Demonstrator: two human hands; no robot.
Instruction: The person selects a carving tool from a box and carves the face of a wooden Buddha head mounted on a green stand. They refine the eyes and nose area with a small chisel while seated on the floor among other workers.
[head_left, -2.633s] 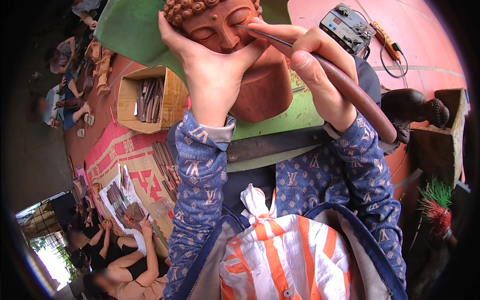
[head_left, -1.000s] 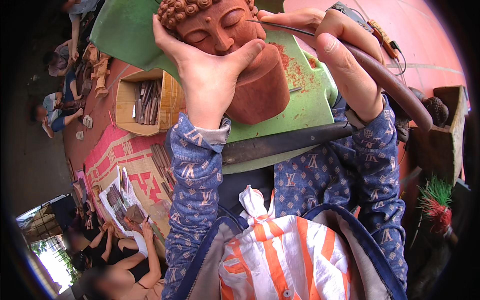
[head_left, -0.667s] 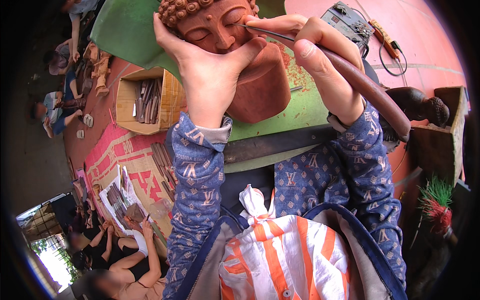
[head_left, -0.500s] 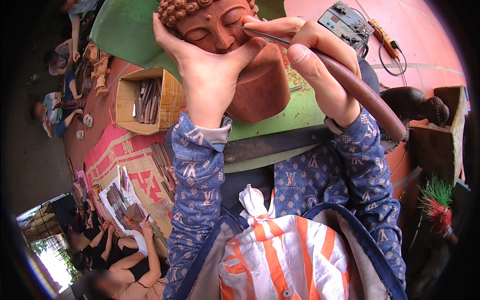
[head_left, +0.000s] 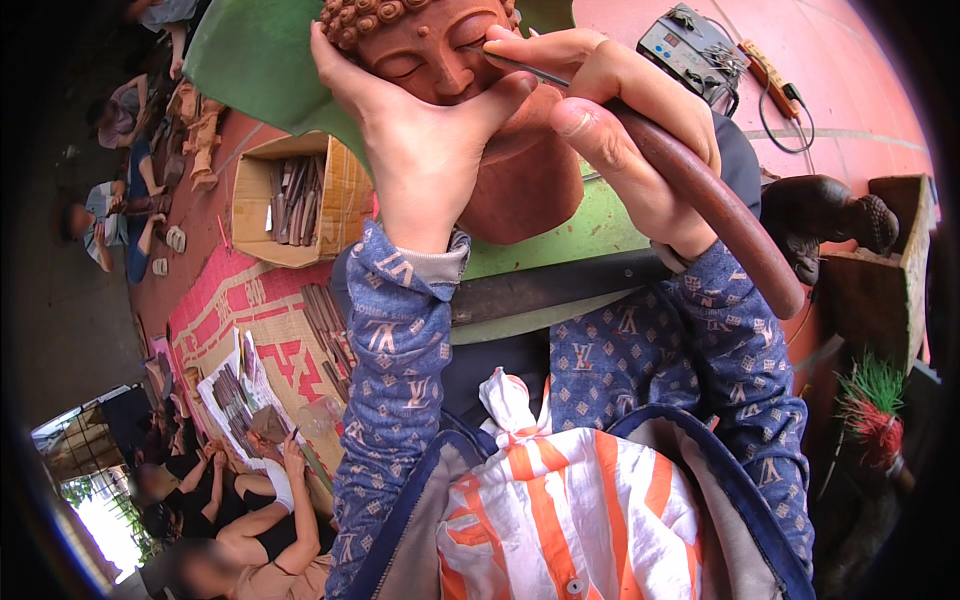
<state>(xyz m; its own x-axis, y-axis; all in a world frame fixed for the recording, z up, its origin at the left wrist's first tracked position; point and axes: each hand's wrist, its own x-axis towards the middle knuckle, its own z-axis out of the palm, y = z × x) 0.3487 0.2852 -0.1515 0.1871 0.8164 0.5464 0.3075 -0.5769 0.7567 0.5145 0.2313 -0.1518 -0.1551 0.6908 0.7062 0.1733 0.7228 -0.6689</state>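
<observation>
A reddish-brown carved wooden Buddha head [head_left: 440, 60] with curled hair rests on a green work surface [head_left: 530, 250]. My left hand [head_left: 420, 150] wraps round its cheek and jaw, thumb stretched across below the mouth. In my right hand [head_left: 640, 130] is a carving chisel [head_left: 715, 205] with a long, curved brown wooden handle. The chisel's thin metal blade points left, its tip close to the eye and cheek on the head's right side in the picture. My right index finger lies near the tip; whether the tip touches the wood is hidden.
A cardboard box [head_left: 345, 200] of chisels stands at left, near more tools on a patterned mat [head_left: 240, 300]. At right are a grey control box [head_left: 690, 50], a power strip [head_left: 765, 70], a dark carved figure [head_left: 830, 215] and a wooden crate [head_left: 900, 270]. Other people sit at left.
The chisel's handle end has swung slightly down and left, and my right thumb has shifted left along with it. My left hand keeps its hold; the head appears slightly shifted.
</observation>
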